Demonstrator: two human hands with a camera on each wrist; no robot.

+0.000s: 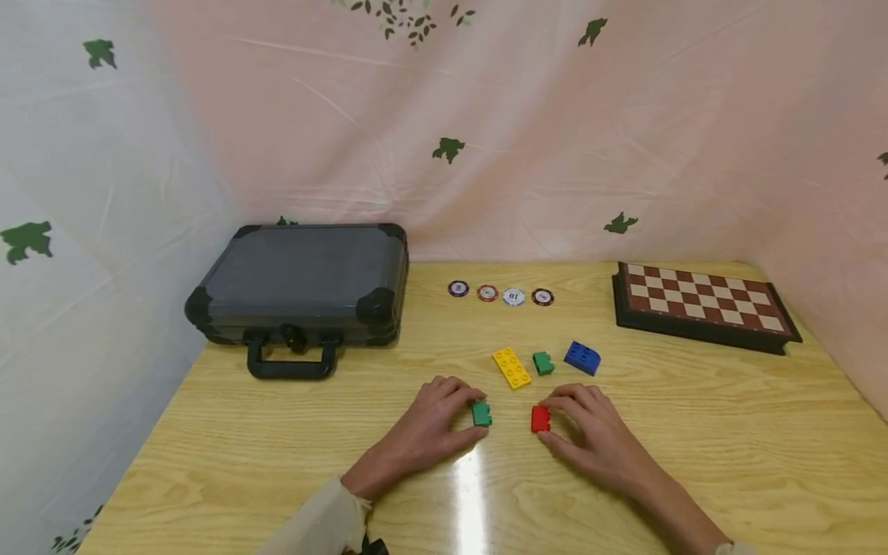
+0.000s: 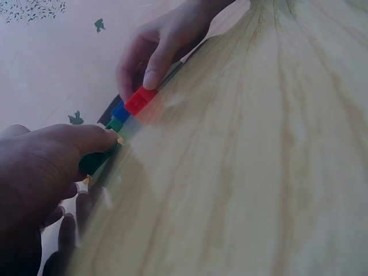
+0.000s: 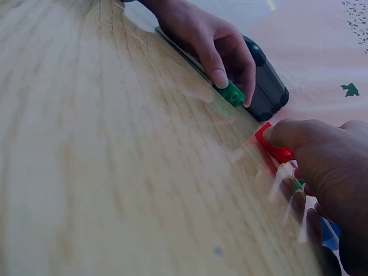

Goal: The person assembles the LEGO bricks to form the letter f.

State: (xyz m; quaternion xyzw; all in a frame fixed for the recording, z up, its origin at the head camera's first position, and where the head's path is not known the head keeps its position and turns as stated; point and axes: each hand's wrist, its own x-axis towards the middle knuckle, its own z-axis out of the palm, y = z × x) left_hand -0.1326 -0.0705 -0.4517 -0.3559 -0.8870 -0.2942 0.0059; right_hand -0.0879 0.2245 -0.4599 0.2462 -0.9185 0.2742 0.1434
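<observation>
Red brick (image 1: 539, 420) is pinched by the right hand (image 1: 593, 432), green brick (image 1: 480, 414) by the left hand (image 1: 433, 422), both angled inward.

Draped tabletop nook (printed cloth (image 1: 333, 154) behind wood-grain table (image 1: 208, 462)); checkered board (image 1: 704, 297), chips (image 1: 514, 297).

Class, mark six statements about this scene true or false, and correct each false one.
1. The left hand pinches a green brick. True.
2. The right hand holds a blue brick. False: it holds a red brick.
3. Four round chips lie farther from the hands than the yellow brick. True.
4. The gray case lies wide open. False: its lid is closed.
5. In the head view, the checkered board lies left of the case. False: it lies to the right.
6. The case has a black handle. True.
</observation>
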